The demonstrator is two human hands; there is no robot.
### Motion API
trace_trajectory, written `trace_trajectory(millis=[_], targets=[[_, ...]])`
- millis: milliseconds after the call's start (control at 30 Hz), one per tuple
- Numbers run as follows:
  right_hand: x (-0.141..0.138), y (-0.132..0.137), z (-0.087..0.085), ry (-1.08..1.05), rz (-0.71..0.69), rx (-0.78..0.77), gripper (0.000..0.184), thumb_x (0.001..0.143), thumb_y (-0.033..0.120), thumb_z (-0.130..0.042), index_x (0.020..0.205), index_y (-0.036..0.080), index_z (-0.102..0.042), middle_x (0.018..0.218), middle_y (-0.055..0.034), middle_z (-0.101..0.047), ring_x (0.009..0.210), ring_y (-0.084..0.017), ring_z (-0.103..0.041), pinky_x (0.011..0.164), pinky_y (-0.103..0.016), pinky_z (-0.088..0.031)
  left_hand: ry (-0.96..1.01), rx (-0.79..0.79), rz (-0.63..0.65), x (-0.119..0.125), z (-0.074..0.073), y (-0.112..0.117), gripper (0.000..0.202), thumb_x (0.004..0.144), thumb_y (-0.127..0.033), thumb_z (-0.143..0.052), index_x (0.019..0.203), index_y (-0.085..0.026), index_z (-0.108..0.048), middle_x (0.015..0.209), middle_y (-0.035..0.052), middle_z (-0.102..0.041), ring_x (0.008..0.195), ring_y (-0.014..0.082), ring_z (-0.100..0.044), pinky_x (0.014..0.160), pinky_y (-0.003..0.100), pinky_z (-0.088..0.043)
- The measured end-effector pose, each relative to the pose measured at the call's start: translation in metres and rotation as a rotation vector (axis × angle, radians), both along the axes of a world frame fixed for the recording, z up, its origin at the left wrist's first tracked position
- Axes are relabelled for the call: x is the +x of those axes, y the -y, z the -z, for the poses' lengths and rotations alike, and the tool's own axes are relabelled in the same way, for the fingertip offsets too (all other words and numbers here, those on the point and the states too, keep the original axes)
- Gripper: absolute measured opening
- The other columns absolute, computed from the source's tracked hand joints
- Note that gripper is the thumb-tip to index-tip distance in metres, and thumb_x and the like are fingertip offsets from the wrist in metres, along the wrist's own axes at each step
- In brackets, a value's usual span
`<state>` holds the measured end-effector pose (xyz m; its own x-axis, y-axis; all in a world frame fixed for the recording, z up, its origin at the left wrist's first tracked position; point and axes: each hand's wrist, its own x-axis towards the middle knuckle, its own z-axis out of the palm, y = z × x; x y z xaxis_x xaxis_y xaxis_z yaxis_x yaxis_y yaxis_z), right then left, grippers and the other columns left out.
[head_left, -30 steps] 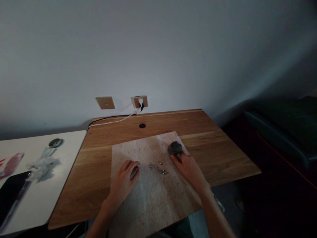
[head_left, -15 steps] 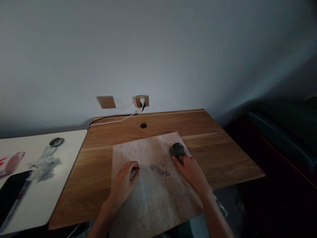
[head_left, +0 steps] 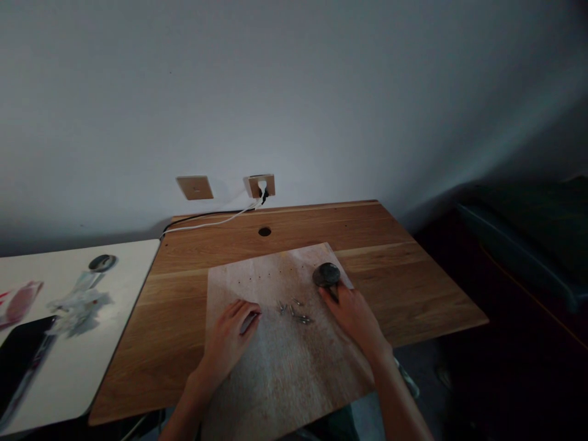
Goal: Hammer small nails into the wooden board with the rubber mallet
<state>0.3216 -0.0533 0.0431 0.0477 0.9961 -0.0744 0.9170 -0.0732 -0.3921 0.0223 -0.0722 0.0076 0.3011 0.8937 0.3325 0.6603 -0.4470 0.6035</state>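
A pale board (head_left: 275,367) with a row of small holes lies on a wooden desk (head_left: 184,294). My left hand (head_left: 227,343) rests on the board with its fingers curled round a small metal piece. My right hand (head_left: 351,315) is closed on the handle of a tool whose dark round head (head_left: 326,274) sits near the board's far right corner. Several small metal screws (head_left: 294,311) lie loose on the board between my hands.
A white table (head_left: 105,343) stands to the left with a black device (head_left: 21,361), a crumpled wrapper (head_left: 80,303) and a round dark lid (head_left: 101,263). A white cable (head_left: 211,222) runs to a wall socket (head_left: 260,185). A dark seat (head_left: 528,245) stands to the right.
Both hands stay in place on the board; the left fingers shift slightly around the small metal piece. The view wobbles a little.
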Motion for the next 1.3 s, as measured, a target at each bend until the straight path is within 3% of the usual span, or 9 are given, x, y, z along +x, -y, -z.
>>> trace_trajectory(millis=[933, 1300], targets=[[0.0008, 0.0004, 0.0001, 0.025, -0.003, -0.012, 0.032, 0.103, 0.042, -0.047, 0.107, 0.017, -0.066, 0.092, -0.0128, -0.077, 0.083, -0.027, -0.073, 0.068, -0.031, -0.042, 0.01, 0.011, 0.03, 0.0003, -0.0032, -0.0001, 0.012, 0.096, -0.02, -0.054, 0.097, -0.025, -0.066, 0.093, 0.0014, -0.072, 0.087, 0.0192, -0.069, 0.079, 0.033, -0.058], [-0.0016, -0.0003, -0.0034, 0.001, 0.008, -0.009, 0.029, 0.102, 0.039, -0.049, 0.104, 0.017, -0.067, 0.091, -0.0138, -0.077, 0.084, -0.028, -0.074, 0.067, -0.03, -0.041, -0.13, 0.066, 0.085, 0.0026, 0.0012, 0.0005, 0.024, 0.099, -0.017, -0.052, 0.114, -0.028, -0.067, 0.1, 0.0035, -0.07, 0.094, 0.0222, -0.065, 0.083, 0.039, -0.056]])
